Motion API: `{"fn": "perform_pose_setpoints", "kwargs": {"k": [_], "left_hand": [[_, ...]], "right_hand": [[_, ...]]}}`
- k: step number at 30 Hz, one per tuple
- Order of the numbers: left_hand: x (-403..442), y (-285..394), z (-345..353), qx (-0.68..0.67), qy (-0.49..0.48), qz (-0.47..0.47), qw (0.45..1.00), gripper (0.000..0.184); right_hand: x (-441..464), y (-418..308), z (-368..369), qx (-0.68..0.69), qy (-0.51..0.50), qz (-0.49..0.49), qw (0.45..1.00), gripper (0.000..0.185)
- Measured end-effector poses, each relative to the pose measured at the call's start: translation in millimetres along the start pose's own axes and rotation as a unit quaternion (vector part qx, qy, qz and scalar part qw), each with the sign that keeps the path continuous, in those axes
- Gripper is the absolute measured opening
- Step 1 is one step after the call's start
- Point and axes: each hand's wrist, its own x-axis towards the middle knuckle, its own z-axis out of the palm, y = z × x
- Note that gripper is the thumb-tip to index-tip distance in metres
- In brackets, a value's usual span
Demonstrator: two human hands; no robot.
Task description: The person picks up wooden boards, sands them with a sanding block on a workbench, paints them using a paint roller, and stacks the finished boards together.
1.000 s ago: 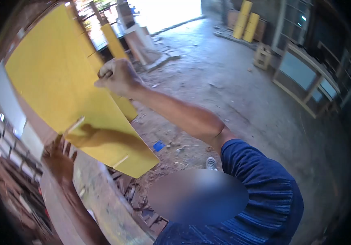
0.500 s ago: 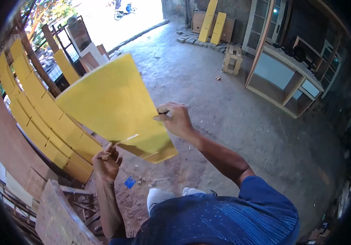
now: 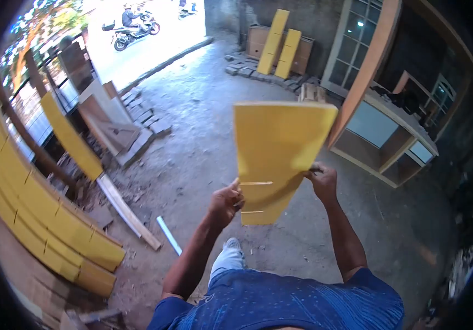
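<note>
The slotted board (image 3: 283,140) is between the left hand (image 3: 226,204) and the right hand (image 3: 323,181) — right of that board, an open-fronted cabinet (image 3: 379,122); partly behind it, a wooden stool (image 3: 313,93); farther behind, two upright planks (image 3: 274,41). Left of it, a timber strip (image 3: 129,214) on the floor (image 3: 192,121) — farther left, long slats (image 3: 55,217); far behind-left, a motorcycle (image 3: 135,37)

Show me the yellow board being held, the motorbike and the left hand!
Yellow board (image 3: 280,140): head view, upper face.
Motorbike (image 3: 136,33): head view, middle of its body.
Left hand (image 3: 226,205): head view, back.
</note>
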Motion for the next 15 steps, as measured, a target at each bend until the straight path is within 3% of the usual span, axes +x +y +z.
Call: {"fn": "perform_pose_setpoints", "kwargs": {"k": [2,3,5,8,12,15], "left_hand": [[61.5,28.3,31.1,-0.024,-0.041,-0.054,0.997,0.054],[87.8,40.3,44.1,-0.037,-0.055,-0.079,0.995,0.049],[140.4,63.2,70.9,-0.01,-0.095,-0.111,0.989,0.05],[220.8,95.8,111.3,0.051,-0.12,-0.145,0.981,0.052],[355.6,107.5,119.4,0.066,-0.159,-0.207,0.963,0.053],[471.8,116.2,115.5,0.066,-0.212,-0.238,0.946,0.06]], "right_hand": [[38.3,25.4,-14.5,0.038,0.039,0.073,0.996,0.01],[54.8,32.0,-25.1,-0.009,0.047,0.066,0.997,0.01],[83.5,43.9,-46.8,-0.096,0.065,0.052,0.992,0.01],[128.0,87.4,-56.1,0.022,0.127,0.074,0.989,0.013],[191.2,143.7,-51.3,-0.11,0.16,0.08,0.978,0.01],[256.0,212.1,-40.3,-0.016,0.201,0.097,0.975,0.01]]}}
